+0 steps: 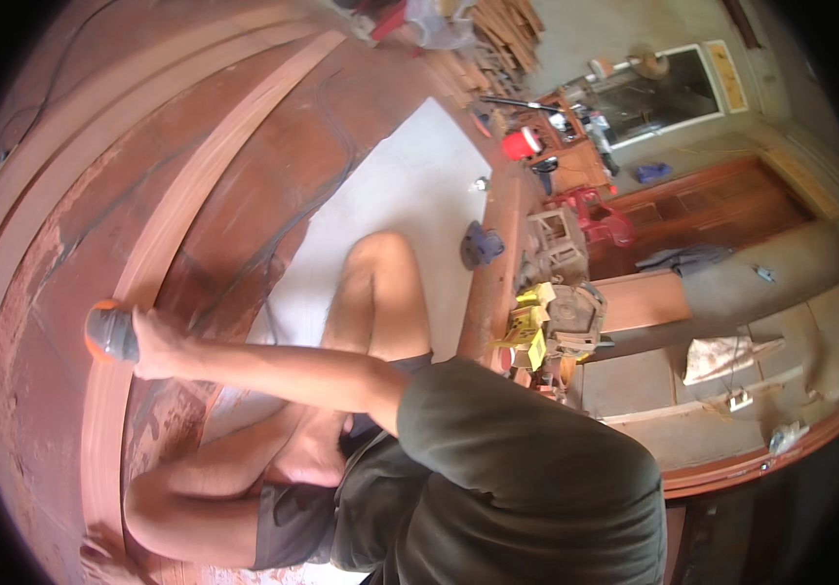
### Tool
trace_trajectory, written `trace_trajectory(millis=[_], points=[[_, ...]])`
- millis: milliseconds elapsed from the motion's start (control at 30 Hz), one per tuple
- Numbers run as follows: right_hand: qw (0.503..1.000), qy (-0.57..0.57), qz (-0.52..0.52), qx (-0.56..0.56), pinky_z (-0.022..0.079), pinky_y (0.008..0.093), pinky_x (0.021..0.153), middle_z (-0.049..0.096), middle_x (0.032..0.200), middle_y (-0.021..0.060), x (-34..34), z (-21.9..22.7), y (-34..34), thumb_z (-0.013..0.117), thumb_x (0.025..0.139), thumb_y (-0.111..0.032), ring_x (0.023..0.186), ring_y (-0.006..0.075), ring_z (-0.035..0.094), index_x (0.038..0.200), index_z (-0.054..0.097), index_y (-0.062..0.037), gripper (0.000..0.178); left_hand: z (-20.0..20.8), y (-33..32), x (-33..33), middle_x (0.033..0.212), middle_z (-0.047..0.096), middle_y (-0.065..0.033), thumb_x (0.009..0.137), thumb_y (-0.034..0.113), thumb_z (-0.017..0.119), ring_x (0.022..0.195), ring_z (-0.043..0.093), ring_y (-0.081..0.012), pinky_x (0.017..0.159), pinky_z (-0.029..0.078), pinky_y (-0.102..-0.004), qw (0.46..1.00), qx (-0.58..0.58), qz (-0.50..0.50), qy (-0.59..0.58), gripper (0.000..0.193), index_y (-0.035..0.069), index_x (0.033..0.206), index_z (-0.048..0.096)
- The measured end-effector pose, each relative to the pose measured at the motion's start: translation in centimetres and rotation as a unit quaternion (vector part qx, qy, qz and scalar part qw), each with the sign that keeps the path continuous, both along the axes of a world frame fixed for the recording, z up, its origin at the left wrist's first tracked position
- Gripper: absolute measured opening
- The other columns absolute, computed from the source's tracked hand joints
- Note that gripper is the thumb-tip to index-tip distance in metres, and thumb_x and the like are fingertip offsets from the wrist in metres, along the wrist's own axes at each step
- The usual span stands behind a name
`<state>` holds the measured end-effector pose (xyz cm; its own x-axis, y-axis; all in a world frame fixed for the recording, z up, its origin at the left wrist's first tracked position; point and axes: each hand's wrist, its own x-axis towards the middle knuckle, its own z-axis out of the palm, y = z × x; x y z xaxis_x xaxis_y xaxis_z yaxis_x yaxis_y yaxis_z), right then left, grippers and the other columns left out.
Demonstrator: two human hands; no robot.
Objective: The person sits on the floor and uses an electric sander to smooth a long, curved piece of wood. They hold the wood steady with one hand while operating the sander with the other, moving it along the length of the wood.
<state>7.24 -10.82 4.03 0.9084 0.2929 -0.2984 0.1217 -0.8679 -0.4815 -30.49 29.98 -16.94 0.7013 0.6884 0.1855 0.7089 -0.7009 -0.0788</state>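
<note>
A long, gently curved wooden strip [200,185] runs from the far top down along the left to the lower edge. My right hand [159,345] is closed around an orange-and-grey hand power tool [112,331], which rests on the strip; its underside is hidden. My right arm reaches straight out across my bent legs. At the lower left, my left hand [107,558] grips the near end of the same strip, partly cut off by the picture's rim. My legs are folded close to the strip.
More curved wooden boards [136,97] lie farther left. A white sheet [400,185] covers the floor by my raised knee. To the right stand a yellow crate [528,327], a red-and-white container [522,144] and a pink plastic stool [606,216]. Wood pieces [502,44] are piled at the back.
</note>
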Motion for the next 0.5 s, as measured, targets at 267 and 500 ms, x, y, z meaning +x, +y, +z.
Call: trace_trajectory(millis=[267, 500], points=[[0.993, 0.055, -0.106, -0.005, 0.059, 0.0403, 0.079, 0.076, 0.097, 0.0183, 7.0, 4.3, -5.9, 0.088, 0.065, -0.030, 0.091, 0.0287, 0.075, 0.104, 0.072, -0.0019, 0.050, 10.2, -6.3, 4.5, 0.131, 0.062, -0.0157, 0.100, 0.059, 0.051, 0.128, 0.053, -0.0388, 0.102, 0.038, -0.0586, 0.993, -0.053, 0.102, 0.037, 0.056, 0.011, 0.125, 0.063], [0.997, 0.064, 0.016, -0.043, 0.060, 0.0429, 0.088, 0.073, 0.104, 0.0294, -0.2, 3.5, 1.2, 0.084, 0.067, -0.031, 0.099, 0.0376, 0.074, 0.114, 0.063, 0.0050, 0.062, 12.4, -8.3, 4.6, 0.111, 0.062, -0.0128, 0.101, 0.051, 0.055, 0.113, 0.054, -0.0353, 0.098, 0.037, -0.0521, 0.989, -0.046, 0.085, -0.109, 0.046, 0.008, 0.111, 0.064]])
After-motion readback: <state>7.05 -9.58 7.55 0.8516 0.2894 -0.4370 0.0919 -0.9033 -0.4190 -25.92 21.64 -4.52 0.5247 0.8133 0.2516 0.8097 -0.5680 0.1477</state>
